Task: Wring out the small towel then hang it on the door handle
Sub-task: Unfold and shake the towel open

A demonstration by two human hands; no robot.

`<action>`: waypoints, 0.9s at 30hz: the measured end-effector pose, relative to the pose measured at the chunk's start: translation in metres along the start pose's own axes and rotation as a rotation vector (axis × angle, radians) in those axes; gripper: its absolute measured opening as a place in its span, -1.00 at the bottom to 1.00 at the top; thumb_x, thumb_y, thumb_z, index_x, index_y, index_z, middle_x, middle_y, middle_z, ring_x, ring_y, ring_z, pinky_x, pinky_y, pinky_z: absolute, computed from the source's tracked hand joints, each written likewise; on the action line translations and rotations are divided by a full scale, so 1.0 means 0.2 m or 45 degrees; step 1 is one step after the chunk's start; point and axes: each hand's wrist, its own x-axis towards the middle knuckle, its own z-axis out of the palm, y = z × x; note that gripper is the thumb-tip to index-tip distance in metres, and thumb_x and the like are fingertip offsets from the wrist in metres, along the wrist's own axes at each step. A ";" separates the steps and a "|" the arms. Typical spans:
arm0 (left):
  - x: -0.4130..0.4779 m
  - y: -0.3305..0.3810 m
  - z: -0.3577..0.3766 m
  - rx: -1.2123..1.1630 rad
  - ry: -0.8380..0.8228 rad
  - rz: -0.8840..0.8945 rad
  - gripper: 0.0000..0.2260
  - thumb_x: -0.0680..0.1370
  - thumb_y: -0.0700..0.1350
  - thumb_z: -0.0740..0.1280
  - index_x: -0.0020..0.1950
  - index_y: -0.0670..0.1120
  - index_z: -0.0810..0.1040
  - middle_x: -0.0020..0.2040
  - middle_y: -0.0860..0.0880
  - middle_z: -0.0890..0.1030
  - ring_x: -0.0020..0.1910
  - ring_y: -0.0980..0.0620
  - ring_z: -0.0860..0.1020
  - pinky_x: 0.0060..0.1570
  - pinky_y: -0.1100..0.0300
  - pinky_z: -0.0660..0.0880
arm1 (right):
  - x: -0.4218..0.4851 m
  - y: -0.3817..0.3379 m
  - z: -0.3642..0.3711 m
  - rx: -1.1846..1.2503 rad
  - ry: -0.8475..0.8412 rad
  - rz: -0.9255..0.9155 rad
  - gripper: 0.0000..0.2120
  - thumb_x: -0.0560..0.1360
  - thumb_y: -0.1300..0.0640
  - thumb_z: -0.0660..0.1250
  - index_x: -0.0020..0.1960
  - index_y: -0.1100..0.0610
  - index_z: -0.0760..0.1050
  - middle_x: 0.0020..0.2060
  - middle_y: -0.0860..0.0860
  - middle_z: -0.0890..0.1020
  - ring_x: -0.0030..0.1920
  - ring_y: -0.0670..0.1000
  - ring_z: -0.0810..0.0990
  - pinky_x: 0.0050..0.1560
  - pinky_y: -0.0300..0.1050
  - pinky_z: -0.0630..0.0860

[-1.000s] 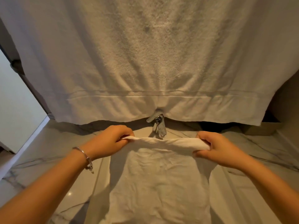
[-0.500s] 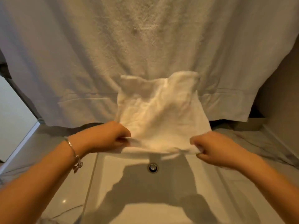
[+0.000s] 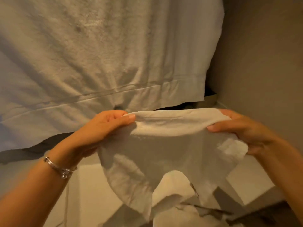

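The small white towel (image 3: 165,154) hangs in front of me, stretched between both hands by its upper edge. My left hand (image 3: 108,126), with a silver bracelet on the wrist, pinches the top left corner. My right hand (image 3: 242,130) grips the top right corner. The towel's lower part droops crumpled over the sink below. No door handle is in view.
A large grey bath towel (image 3: 105,54) hangs across the whole background, just behind the small towel. A pale sink and counter (image 3: 88,190) lie below my hands. A plain wall (image 3: 265,54) closes the right side.
The small towel had been flipped up away from me; it has now dropped back to hang down from my hands. My view has shifted right, and the drain is covered.
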 end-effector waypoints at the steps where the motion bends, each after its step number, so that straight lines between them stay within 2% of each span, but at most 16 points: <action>1: 0.02 0.00 0.04 0.002 -0.061 0.002 -0.41 0.17 0.37 0.41 -0.22 -0.16 0.53 -0.43 0.00 0.43 -0.47 0.15 0.36 -0.55 0.35 0.30 | -0.08 0.00 0.00 -0.012 0.065 -0.010 -0.73 0.20 0.24 0.47 -0.13 0.01 0.67 -0.25 -0.01 0.73 -0.24 -0.04 0.69 -0.30 -0.20 0.61; 3: 0.04 -0.01 0.09 -0.033 -0.163 0.014 -0.52 0.26 0.35 0.35 -0.23 -0.07 0.58 -0.44 0.07 0.52 -0.48 0.18 0.43 -0.54 0.38 0.37 | -0.18 0.01 0.01 -0.009 0.178 0.011 -0.78 0.18 0.19 0.51 -0.19 0.00 0.66 -0.32 -0.02 0.72 -0.30 -0.05 0.68 -0.35 -0.22 0.60; 6: 0.09 0.01 0.27 -0.025 -0.348 0.046 -0.64 0.40 0.26 0.26 -0.28 -0.01 0.61 -0.52 0.09 0.56 -0.57 0.23 0.46 -0.60 0.42 0.37 | -0.44 0.06 0.01 0.000 0.493 0.062 -0.80 0.21 0.21 0.40 -0.18 0.04 0.61 -0.35 -0.01 0.71 -0.32 -0.04 0.68 -0.37 -0.22 0.60; 8: 0.15 0.04 0.44 0.031 -0.468 0.053 -0.53 0.36 0.33 0.28 -0.20 -0.09 0.61 -0.45 0.02 0.62 -0.52 0.15 0.54 -0.56 0.35 0.44 | -0.63 0.07 0.01 0.002 0.685 0.082 -0.78 0.21 0.22 0.38 -0.14 0.08 0.56 -0.36 0.00 0.71 -0.33 -0.03 0.68 -0.37 -0.20 0.61; 10: 0.19 0.09 0.62 0.073 -0.536 0.076 -0.42 0.29 0.39 0.29 -0.10 -0.12 0.60 -0.35 -0.03 0.65 -0.41 0.06 0.60 -0.43 0.22 0.57 | -0.84 0.07 0.03 0.053 0.857 0.076 -0.79 0.23 0.22 0.37 -0.14 0.09 0.56 -0.37 0.01 0.71 -0.34 -0.01 0.69 -0.38 -0.18 0.62; 12: 0.20 0.18 0.84 0.041 -0.638 0.133 -0.39 0.27 0.38 0.29 -0.04 -0.13 0.60 -0.28 -0.09 0.67 -0.30 -0.01 0.62 -0.28 0.12 0.59 | -1.10 0.05 0.07 0.072 1.019 0.012 -0.82 0.23 0.22 0.38 -0.18 0.07 0.60 -0.37 0.00 0.72 -0.34 0.00 0.69 -0.40 -0.18 0.61; 14: 0.16 0.28 1.08 0.026 -0.762 0.190 -0.38 0.27 0.37 0.30 -0.05 -0.18 0.59 -0.26 -0.11 0.68 -0.26 -0.03 0.62 -0.25 0.11 0.57 | -1.37 0.05 0.11 0.040 1.190 -0.024 -0.81 0.22 0.18 0.40 -0.18 0.04 0.59 -0.38 -0.03 0.72 -0.35 -0.01 0.69 -0.42 -0.18 0.59; 17: 0.02 0.41 1.46 0.012 -0.976 0.272 -0.52 0.33 0.31 0.28 -0.16 -0.10 0.63 -0.33 -0.01 0.68 -0.33 0.03 0.63 -0.35 0.18 0.57 | -1.81 0.08 0.19 -0.042 1.452 -0.012 -0.78 0.25 0.13 0.41 -0.10 0.03 0.53 -0.39 -0.08 0.70 -0.35 -0.04 0.69 -0.42 -0.19 0.58; 20: -0.19 0.52 1.84 0.041 -1.066 0.359 -0.59 0.31 0.33 0.24 -0.25 0.02 0.64 -0.40 0.06 0.66 -0.40 0.10 0.61 -0.44 0.26 0.52 | -2.22 0.16 0.29 -0.109 1.645 0.000 -0.73 0.25 0.08 0.42 -0.06 0.02 0.55 -0.28 -0.02 0.70 -0.23 0.03 0.68 -0.32 -0.12 0.62; 23: -0.45 0.62 2.24 0.065 -1.158 0.482 -0.43 0.29 0.34 0.24 -0.15 -0.17 0.58 -0.33 -0.04 0.61 -0.37 0.05 0.56 -0.35 0.17 0.47 | -2.66 0.24 0.42 -0.185 1.853 0.011 -0.74 0.19 0.01 0.43 -0.12 -0.03 0.57 -0.27 -0.03 0.67 -0.20 0.02 0.65 -0.32 -0.18 0.58; 27: -0.81 0.70 2.71 0.093 -1.430 0.497 -0.48 0.39 0.27 0.29 -0.08 -0.21 0.57 -0.23 -0.15 0.65 -0.30 0.03 0.61 -0.32 0.24 0.52 | -3.26 0.34 0.56 -0.224 2.083 0.070 -0.90 0.35 0.12 0.41 -0.16 -0.05 0.57 -0.25 -0.02 0.66 -0.21 0.00 0.65 -0.34 -0.23 0.57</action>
